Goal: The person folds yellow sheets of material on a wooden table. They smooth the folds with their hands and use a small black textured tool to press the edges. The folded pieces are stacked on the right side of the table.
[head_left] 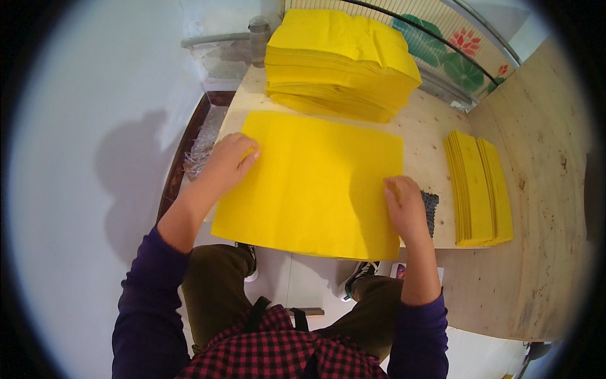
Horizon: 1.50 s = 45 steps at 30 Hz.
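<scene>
A large yellow felt-like sheet point(309, 183) spreads across the table in front of me, its near edge hanging past the tabletop. My left hand point(233, 155) is closed at its left edge, fingers curled in. On the right side, my right hand point(405, 199) is closed at the opposite edge, its thumb and fingers bent together. Just behind the sheet stands a thick stack of yellow sheets point(338, 57), slightly rumpled on top. Whether more than one layer lies under my hands cannot be told.
Folded yellow pieces point(476, 186) stand in two stacks at the table's right, beside a wooden panel point(543, 208). A dark grey textured item point(430, 211) lies by my right hand. A clear bottle point(258, 41) is at the back left. The white wall point(95, 208) rises on the left.
</scene>
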Available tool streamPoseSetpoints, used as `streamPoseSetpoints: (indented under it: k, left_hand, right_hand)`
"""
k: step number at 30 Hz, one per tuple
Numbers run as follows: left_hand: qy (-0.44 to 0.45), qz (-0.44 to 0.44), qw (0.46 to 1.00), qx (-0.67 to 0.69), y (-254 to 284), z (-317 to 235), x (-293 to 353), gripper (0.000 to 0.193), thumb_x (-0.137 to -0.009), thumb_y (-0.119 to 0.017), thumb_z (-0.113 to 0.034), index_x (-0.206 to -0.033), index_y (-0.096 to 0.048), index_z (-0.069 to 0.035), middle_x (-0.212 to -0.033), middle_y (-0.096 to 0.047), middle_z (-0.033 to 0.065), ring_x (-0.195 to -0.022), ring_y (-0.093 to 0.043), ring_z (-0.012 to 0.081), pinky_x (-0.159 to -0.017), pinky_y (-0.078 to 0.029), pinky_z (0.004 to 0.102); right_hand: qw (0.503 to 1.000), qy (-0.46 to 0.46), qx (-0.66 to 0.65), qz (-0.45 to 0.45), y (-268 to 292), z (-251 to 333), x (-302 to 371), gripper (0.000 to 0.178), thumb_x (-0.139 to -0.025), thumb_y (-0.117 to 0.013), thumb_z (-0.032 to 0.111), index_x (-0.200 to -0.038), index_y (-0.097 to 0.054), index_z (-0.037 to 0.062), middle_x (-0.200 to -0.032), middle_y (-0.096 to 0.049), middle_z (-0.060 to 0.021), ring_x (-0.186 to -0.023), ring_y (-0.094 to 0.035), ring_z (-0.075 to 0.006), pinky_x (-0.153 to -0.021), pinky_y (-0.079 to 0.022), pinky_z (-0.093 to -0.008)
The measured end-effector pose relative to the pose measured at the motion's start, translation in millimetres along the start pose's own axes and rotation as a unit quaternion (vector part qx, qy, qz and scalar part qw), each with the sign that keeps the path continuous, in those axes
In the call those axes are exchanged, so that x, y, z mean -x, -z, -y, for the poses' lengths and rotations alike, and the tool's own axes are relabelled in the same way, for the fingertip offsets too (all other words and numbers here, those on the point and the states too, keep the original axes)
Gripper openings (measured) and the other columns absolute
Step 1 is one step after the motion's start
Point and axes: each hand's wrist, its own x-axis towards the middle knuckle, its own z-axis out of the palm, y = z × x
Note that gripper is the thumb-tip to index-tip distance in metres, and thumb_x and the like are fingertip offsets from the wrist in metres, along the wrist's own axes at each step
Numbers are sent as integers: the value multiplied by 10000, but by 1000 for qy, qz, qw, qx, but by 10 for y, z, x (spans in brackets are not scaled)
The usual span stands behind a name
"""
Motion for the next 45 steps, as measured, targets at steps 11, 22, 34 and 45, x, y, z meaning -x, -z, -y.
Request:
streamPoseSetpoints:
  k: [11,22,34,45]
  left_hand:
    - [23,10,999,-28,-37,-71,-103,177,-901,-578,-120,-1043,-594,-16,-1077,-579,164,-1049,-530,365,-929,-430,422]
    - [-5,14,1000,16,-43,-71,-43,206,-877,-601,-84,-1070,-614,-11,-1137,-598,159,-1091,-537,353,-970,-418,414]
    - [8,19,1000,-4,-99,-7,15,331,-885,-597,-87,-1210,-573,-28,-1343,-510,154,-1244,-468,335,-1069,-369,389]
    - [-15,-4,999,32,127,-106,275,168,-870,-601,-69,-1029,-609,-14,-1069,-592,165,-1033,-547,365,-917,-449,412]
  right_hand:
    - [1000,-3,6,-8,-92,-34,-221,225,-880,-583,85,-1081,-607,-13,-1136,-585,-198,-1109,-511,-385,-970,-418,-421]
    - [997,-37,-8,-71,-166,-479,-430,328,-890,-588,124,-1194,-562,2,-1213,-566,-201,-1133,-526,-382,-988,-421,-420]
    - [988,-140,-48,-46,-322,-809,-698,456,-963,-571,212,-1397,-475,114,-1381,-520,-128,-1289,-477,-292,-988,-441,-387]
    - [999,15,-49,-6,85,-139,31,230,-887,-595,63,-1108,-596,1,-1136,-593,-172,-1111,-547,-348,-967,-431,-399]
